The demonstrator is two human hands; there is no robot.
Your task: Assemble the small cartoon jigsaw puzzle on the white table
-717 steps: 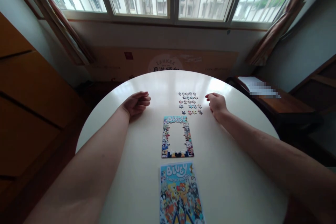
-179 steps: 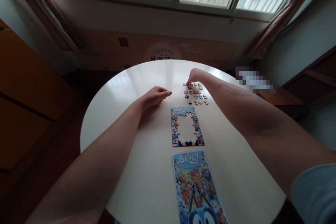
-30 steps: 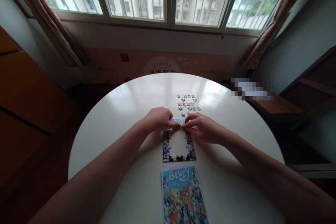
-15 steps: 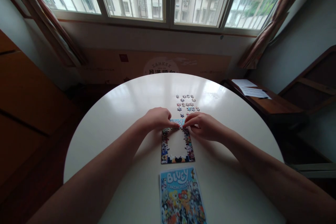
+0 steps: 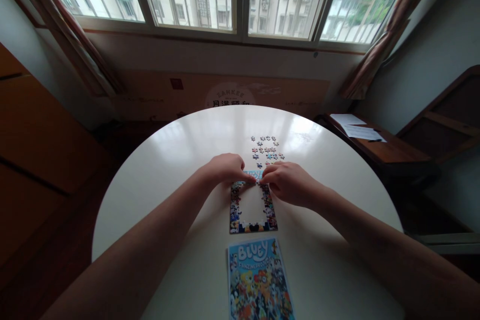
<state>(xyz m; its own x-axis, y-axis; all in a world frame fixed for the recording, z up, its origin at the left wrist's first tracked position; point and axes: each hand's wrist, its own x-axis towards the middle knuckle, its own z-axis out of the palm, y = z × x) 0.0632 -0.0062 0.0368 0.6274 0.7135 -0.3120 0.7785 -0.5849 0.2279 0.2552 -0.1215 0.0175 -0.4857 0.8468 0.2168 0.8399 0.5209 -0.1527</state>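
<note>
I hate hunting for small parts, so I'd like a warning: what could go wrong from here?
The left grip and right grip are close together at the upper part of the puzzle; too firm a push might slide it or unseat a joined piece.
Loose pieces lie just beyond the right grip, so a careless move could scatter the nearest ones.

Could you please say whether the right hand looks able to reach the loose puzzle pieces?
Probably yes: the right hand is at the partly built puzzle, and the loose pieces lie just beyond, with nothing visible blocking the way.
</note>
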